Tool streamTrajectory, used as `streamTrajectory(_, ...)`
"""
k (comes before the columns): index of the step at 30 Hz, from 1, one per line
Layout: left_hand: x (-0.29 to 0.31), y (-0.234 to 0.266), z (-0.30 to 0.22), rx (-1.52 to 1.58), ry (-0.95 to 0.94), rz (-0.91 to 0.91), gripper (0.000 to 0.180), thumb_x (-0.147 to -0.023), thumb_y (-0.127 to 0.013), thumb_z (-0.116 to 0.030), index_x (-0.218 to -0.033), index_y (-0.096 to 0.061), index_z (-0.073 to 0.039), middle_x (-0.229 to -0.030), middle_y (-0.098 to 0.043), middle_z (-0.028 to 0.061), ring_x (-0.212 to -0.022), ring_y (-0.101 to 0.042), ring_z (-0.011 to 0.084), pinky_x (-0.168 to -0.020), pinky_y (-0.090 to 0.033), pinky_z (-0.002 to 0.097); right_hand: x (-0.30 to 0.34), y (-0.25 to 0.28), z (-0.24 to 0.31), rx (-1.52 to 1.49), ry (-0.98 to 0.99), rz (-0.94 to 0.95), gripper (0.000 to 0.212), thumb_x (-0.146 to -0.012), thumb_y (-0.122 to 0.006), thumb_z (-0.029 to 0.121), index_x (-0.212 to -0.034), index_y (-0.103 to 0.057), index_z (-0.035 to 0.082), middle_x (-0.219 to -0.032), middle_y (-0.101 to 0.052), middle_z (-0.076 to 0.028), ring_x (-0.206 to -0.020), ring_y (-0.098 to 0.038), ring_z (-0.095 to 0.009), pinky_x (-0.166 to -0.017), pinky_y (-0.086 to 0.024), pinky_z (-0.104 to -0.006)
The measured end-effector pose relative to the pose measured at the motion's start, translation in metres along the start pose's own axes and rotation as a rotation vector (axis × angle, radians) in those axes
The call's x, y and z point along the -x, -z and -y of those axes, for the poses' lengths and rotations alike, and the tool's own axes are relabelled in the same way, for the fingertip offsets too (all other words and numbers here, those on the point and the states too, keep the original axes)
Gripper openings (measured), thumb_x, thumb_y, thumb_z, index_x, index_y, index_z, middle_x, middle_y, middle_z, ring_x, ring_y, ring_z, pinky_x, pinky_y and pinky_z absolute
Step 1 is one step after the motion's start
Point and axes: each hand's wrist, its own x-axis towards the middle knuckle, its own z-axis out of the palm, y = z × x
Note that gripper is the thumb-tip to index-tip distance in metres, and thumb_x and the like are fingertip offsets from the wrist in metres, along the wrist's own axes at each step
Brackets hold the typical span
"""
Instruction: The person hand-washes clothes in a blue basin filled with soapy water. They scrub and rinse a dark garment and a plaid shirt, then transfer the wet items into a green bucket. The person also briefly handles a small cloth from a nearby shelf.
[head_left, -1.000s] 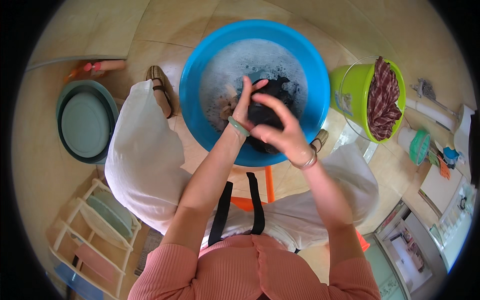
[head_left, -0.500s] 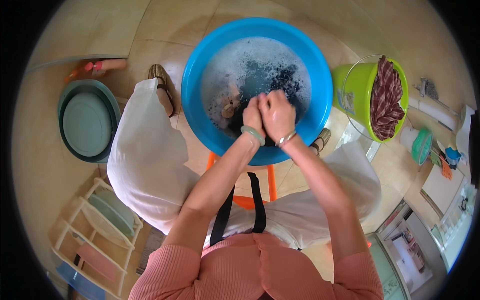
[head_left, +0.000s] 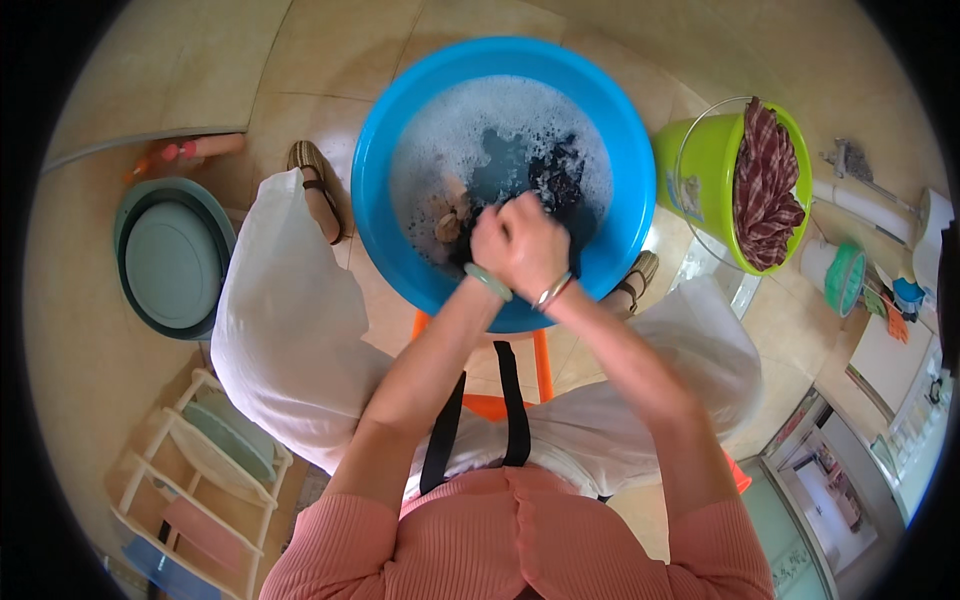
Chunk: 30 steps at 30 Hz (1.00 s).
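Note:
A large blue tub of cloudy, sudsy water stands between my feet. In it lies dark wet cloth, part under the foam. Both my hands are together over the near side of the tub, knuckles close to each other. My left hand is closed on the dark cloth, and my right hand, a little smeared by motion, is also closed on it. The stretch of cloth between them is hidden by the fingers. To the left of my hands, a beige piece of cloth pokes up through the suds.
A lime-green bucket at the right holds crumpled red-checked cloth. Stacked basins stand left. A white rack with more basins is at lower left. Pink bottles lie by the wall. An orange stool shows below the tub.
My hands have moved slightly left and nearer me, with the right hand now tipped over against the left. The view has shifted a little. Both hands stay on the dark cloth.

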Motion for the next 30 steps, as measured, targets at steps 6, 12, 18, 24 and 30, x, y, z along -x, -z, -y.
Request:
streamTrajectory(6,0.011,-0.016,-0.018,-0.036,0.045,-0.097,0.020,-0.094,-0.047,-0.026,-0.081,-0.053,-0.011,-0.071,-0.049,-0.0018,-0.065,-0.051,0.0135,-0.059,-0.044,0.0288,-0.004,-0.003,-0.004,0.091,0.118,-0.009,0.022,-0.084,-0.057,0.024,-0.068,-0.058,0.010,-0.069,-0.058,-0.012,-0.059,-0.061,-0.033,-0.050,-0.051,-0.0410)
streamTrajectory(12,0.003,-0.013,0.010,-0.055,0.144,-0.063,0.021,-0.095,-0.043,-0.025,-0.088,-0.057,-0.011,-0.086,-0.060,0.0017,-0.078,-0.060,0.0166,-0.071,-0.050,0.0322,-0.024,-0.011,-0.067,0.202,-0.135,-0.046,0.035,-0.095,-0.049,0.031,-0.069,-0.058,0.008,-0.070,-0.062,-0.015,-0.060,-0.062,-0.038,-0.052,-0.050,-0.0477)
streamTrajectory(18,-0.030,0.046,-0.027,-0.110,0.074,0.282,0.024,-0.097,-0.040,-0.027,-0.092,-0.058,-0.012,-0.083,-0.064,0.0034,-0.077,-0.062,0.0197,-0.068,-0.049,0.0364,0.024,0.008,0.040,-0.164,0.118,0.039,0.028,-0.090,-0.055,0.033,-0.077,-0.060,0.010,-0.082,-0.059,-0.011,-0.062,-0.061,-0.035,-0.055,-0.051,-0.0434)
streamTrajectory(24,0.000,0.008,0.034,-0.051,0.137,-0.058,0.025,-0.096,-0.041,-0.024,-0.094,-0.061,-0.009,-0.090,-0.065,0.0045,-0.086,-0.062,0.0197,-0.080,-0.050,0.0345,-0.022,-0.017,-0.075,0.187,-0.245,0.039,0.032,-0.092,-0.053,0.029,-0.069,-0.059,0.008,-0.069,-0.061,-0.014,-0.062,-0.061,-0.037,-0.053,-0.050,-0.0473)
streamTrajectory(30,0.008,-0.014,0.003,-0.186,0.025,-0.064,0.018,-0.095,-0.045,-0.025,-0.090,-0.055,-0.011,-0.087,-0.059,0.0021,-0.078,-0.056,0.0151,-0.068,-0.047,0.0307,0.007,0.003,-0.018,0.070,-0.053,0.082,0.020,-0.090,-0.056,0.029,-0.083,-0.057,0.011,-0.086,-0.061,-0.011,-0.062,-0.062,-0.035,-0.052,-0.050,-0.0461)
